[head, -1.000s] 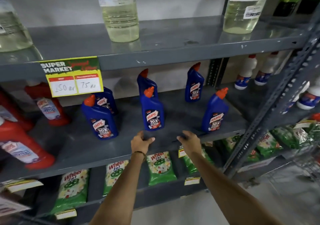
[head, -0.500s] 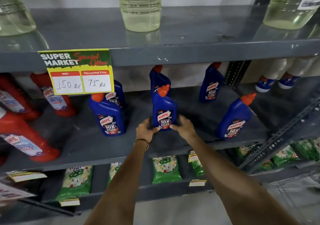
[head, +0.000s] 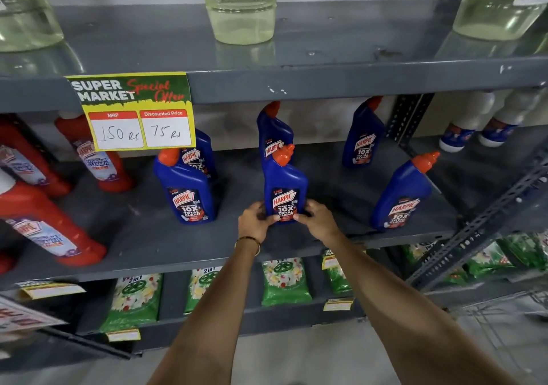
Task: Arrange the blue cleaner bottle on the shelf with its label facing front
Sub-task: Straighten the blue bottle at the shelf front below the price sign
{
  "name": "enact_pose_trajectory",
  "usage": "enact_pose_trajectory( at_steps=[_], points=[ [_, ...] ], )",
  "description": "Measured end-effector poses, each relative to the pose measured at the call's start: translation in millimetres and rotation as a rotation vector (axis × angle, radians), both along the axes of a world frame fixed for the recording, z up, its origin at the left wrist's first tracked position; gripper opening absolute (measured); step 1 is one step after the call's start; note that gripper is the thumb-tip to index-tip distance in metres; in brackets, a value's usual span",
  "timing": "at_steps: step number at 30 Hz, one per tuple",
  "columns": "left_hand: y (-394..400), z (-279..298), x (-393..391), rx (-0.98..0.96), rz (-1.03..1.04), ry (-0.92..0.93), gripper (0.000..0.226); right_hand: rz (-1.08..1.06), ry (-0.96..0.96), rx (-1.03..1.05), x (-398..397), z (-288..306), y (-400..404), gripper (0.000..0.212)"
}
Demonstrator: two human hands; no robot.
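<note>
Blue cleaner bottle (head: 284, 188) between left hand (head: 255, 219) and right hand (head: 318, 218), seemingly gripped.

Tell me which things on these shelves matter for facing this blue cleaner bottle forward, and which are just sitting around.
Part of the job:
- blue cleaner bottle, upright, label facing front
- left hand and right hand, gripping its base
- middle shelf it stands on

Just sitting around:
- other blue bottles
- red cleaner bottles
- price sign
- pale liquid bottles above
- green packets below

"HARPIC 10X" on blue bottle (head: 285, 188); "150/75 Rs" on price tag (head: 132, 111)
</note>
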State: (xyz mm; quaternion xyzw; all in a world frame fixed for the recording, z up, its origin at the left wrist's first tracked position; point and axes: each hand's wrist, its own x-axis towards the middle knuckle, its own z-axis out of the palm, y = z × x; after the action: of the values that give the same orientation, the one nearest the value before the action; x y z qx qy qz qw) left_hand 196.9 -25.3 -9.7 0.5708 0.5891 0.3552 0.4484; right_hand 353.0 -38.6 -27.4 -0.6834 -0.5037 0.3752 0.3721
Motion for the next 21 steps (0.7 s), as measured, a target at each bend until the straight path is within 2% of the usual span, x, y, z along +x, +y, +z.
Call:
enact_pose_trajectory(
  at_steps=[11,15,21],
  points=[
    [-43,2,0,0.022,-0.062,0.066,0.048,-0.044,-0.095,0.034,3,-3,-49,0.021],
    [-47,1,2,0.003,-0.067,0.055,0.048,-0.063,-0.057,0.002,4,-4,-53,0.029],
    [-47,1,2,0.024,-0.072,0.082,0.045,-0.059,-0.098,0.001,4,-3,-53,0.026]
  ],
)
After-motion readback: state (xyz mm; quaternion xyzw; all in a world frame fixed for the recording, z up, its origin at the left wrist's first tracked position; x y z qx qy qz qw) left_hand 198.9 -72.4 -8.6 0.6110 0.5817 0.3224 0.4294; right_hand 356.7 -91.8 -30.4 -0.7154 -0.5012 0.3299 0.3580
